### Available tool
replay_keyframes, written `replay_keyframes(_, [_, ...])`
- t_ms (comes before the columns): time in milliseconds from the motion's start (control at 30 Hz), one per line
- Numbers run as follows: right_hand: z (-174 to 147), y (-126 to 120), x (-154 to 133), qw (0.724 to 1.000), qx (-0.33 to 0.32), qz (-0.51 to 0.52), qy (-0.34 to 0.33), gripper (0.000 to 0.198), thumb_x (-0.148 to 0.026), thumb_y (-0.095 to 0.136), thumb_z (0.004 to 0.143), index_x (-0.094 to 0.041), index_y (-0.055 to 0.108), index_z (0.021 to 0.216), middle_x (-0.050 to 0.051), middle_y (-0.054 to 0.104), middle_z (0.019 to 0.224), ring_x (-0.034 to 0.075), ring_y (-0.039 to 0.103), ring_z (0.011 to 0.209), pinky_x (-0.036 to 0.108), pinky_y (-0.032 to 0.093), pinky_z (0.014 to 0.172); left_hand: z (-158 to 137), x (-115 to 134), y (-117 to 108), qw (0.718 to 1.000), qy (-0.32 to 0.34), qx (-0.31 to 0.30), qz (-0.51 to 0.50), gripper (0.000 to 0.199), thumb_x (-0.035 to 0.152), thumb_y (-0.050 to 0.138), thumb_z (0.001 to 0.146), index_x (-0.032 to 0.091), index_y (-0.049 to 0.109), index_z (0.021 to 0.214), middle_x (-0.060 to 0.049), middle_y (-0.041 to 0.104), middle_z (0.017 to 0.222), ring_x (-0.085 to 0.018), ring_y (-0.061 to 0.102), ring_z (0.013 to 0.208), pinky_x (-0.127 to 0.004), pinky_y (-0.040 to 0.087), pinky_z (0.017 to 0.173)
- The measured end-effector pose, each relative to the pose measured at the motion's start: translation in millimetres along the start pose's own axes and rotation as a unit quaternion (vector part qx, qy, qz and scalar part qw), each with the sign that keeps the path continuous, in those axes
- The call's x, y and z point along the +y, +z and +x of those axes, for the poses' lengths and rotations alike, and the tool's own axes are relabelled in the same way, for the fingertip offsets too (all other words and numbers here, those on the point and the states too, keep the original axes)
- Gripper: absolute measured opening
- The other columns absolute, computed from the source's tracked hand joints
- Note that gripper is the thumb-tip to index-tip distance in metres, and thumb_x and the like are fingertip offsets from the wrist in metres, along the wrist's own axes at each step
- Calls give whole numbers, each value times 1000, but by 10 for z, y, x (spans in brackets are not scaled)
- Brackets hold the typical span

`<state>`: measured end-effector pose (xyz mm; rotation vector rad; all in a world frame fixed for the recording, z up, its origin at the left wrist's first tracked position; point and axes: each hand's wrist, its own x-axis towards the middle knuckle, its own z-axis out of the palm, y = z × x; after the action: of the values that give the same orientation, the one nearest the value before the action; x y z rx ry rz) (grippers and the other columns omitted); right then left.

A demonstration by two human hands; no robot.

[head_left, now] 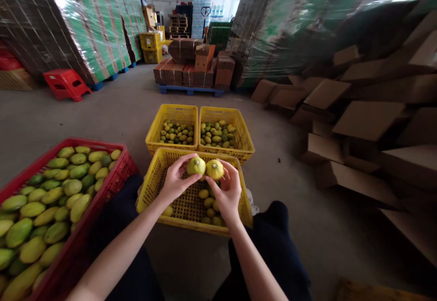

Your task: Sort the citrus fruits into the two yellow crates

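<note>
My left hand [178,179] is closed round a yellow-green lemon [195,166], thumb below and fingers above. In my right hand [228,187] is a yellower lemon [215,170], gripped the same way. The two lemons are held side by side, stem ends facing me, above a yellow crate [155,191] between my legs. Several lemons [209,202] lie in the right part of that crate, and a single lemon [168,211] shows at its near left. My hands and forearms hide part of the crate's inside.
Left of me stands a red crate [127,155] heaped with green and yellow lemons. Two yellow crates [172,109], [246,132] with lemons stand just beyond the near one. Cardboard boxes [368,119] pile up at right; a red stool [66,82] and a loaded blue pallet [191,90] are farther off.
</note>
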<state>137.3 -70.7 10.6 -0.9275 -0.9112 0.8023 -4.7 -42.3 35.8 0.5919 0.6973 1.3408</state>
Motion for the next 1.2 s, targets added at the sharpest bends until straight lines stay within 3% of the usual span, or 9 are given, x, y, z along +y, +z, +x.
replay_keyframes(67, [14, -5, -14, 999, -7, 24, 36, 50, -15, 81, 62, -25, 66, 109, 3, 66, 110, 19, 62, 99, 30, 53, 86, 24, -11, -27, 1000, 7, -14, 8, 43, 0, 75, 64, 21, 71, 101, -6, 71, 109, -20, 65, 106, -20, 53, 85])
replay_keyframes(133, [36, -6, -13, 993, -22, 62, 103, 42, -24, 77, 69, -24, 66, 110, 3, 68, 104, 16, 63, 83, 25, 54, 68, 50, -41, -55, 999, -4, -35, 0, 32, 16, 71, 74, 20, 70, 106, -6, 72, 99, -17, 68, 85, -20, 54, 67])
replay_keyframes(200, [58, 4, 11, 976, -36, 118, 182, 34, -33, 69, 75, -23, 67, 107, 3, 70, 95, 13, 60, 66, 21, 47, 48, 70, -91, -81, 996, -51, -58, -45, 31, 30, 60, 82, 17, 69, 109, -7, 71, 88, -14, 62, 62, -21, 48, 49])
replay_keyframes(267, [75, 24, 57, 950, -37, 193, 244, 31, -36, 62, 76, -22, 68, 103, 2, 71, 85, 12, 56, 57, 19, 40, 40, 85, -154, -104, 984, -116, -63, -116, 34, 32, 52, 84, 16, 68, 110, -7, 69, 83, -12, 57, 53, -22, 46, 45])
replay_keyframes(400, [85, 61, 167, 892, 3, 326, 314, 31, -33, 55, 76, -20, 69, 100, 3, 71, 80, 15, 64, 67, 24, 53, 58, 105, -272, -129, 956, -176, 11, -234, 38, 20, 51, 80, 16, 65, 115, -9, 71, 90, -18, 68, 76, -30, 58, 68])
replay_keyframes(500, [81, 54, 225, 870, 18, 354, 344, 34, -34, 58, 76, -22, 69, 105, 3, 74, 91, 15, 67, 71, 28, 57, 70, 114, -314, -132, 945, -184, 38, -269, 42, 18, 51, 79, 16, 64, 119, -9, 72, 92, -20, 70, 87, -31, 59, 73])
replay_keyframes(667, [78, 18, 244, 874, 24, 350, 337, 25, -37, 60, 76, -25, 70, 97, 2, 74, 108, 19, 70, 87, 34, 58, 77, 123, -304, -148, 941, -186, 19, -283, 44, 20, 50, 82, 17, 60, 125, -8, 74, 97, -18, 71, 85, -30, 59, 76])
replay_keyframes(800, [81, 18, 215, 867, 32, 357, 347, 25, -33, 55, 79, -24, 71, 96, 2, 72, 116, 19, 70, 88, 33, 58, 75, 125, -286, -154, 940, -193, 17, -281, 44, 19, 48, 83, 15, 60, 125, -8, 75, 96, -18, 71, 83, -30, 59, 77])
replay_keyframes(1200, [81, -3, 222, 861, 25, 365, 353, 24, -28, 54, 79, -22, 71, 96, 3, 73, 114, 16, 70, 85, 29, 58, 75, 113, -247, -120, 938, -221, 11, -267, 35, 22, 46, 85, 9, 66, 112, -11, 75, 91, -18, 71, 76, -28, 58, 71])
